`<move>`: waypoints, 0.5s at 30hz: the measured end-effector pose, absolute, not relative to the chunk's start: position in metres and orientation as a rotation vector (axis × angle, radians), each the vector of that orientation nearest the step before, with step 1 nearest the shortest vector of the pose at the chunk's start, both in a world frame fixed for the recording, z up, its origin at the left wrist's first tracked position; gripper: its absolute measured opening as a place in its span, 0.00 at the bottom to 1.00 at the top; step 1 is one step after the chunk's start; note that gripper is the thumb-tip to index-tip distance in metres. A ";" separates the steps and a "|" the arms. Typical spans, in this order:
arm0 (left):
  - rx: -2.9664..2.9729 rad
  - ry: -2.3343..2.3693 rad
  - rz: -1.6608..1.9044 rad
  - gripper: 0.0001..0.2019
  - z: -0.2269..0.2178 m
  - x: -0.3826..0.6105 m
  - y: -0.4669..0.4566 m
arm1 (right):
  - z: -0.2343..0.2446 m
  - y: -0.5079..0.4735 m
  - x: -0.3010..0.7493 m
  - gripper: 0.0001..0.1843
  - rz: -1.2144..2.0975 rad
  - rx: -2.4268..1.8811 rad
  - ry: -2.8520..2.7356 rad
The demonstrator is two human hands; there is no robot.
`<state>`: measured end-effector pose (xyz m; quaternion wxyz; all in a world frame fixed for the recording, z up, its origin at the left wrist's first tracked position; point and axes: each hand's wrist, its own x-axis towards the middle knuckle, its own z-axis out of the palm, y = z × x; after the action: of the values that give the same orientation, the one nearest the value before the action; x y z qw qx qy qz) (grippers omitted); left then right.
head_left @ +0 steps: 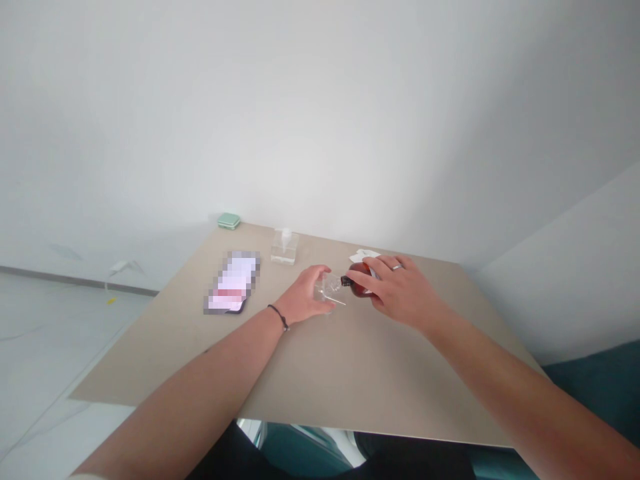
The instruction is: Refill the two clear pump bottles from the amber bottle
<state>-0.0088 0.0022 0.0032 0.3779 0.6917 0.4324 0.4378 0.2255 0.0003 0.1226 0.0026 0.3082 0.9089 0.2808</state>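
Observation:
Above the beige tabletop (350,373), my left hand (303,297) grips a small clear container (327,288) lying on its side. My right hand (400,287) wraps over a brown amber glass bottle (360,280), tilted with its dark neck toward the clear container's open end. The neck and container sit very close, but I cannot tell whether they touch. Any liquid inside either one is too small to make out. Both hands appear to be raised slightly off the table.
A phone (233,283) with a pixelated screen lies left of my hands. Toward the far edge stand a clear block-shaped dispenser (285,245), white paper pieces (363,255) and a green case (229,221). A wall rises behind; a pale floor lies left.

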 end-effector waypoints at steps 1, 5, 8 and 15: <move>1.758 1.100 1.125 0.36 0.003 -0.009 0.002 | 0.123 0.000 0.225 0.28 0.881 0.963 2.853; 1.740 1.087 1.146 0.37 0.002 -0.009 0.002 | 0.125 -0.001 0.224 0.29 0.879 0.955 2.850; 1.755 1.092 1.150 0.37 0.002 -0.008 0.002 | 0.126 -0.001 0.223 0.29 0.875 0.955 2.847; 1.761 1.073 1.188 0.36 -0.001 -0.009 0.003 | 0.126 0.000 0.223 0.31 0.879 0.940 2.845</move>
<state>-0.0085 0.0032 -0.0007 0.3720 0.6869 0.4185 0.4633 0.2230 -0.0004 0.1262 0.0094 0.3011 0.9110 0.2815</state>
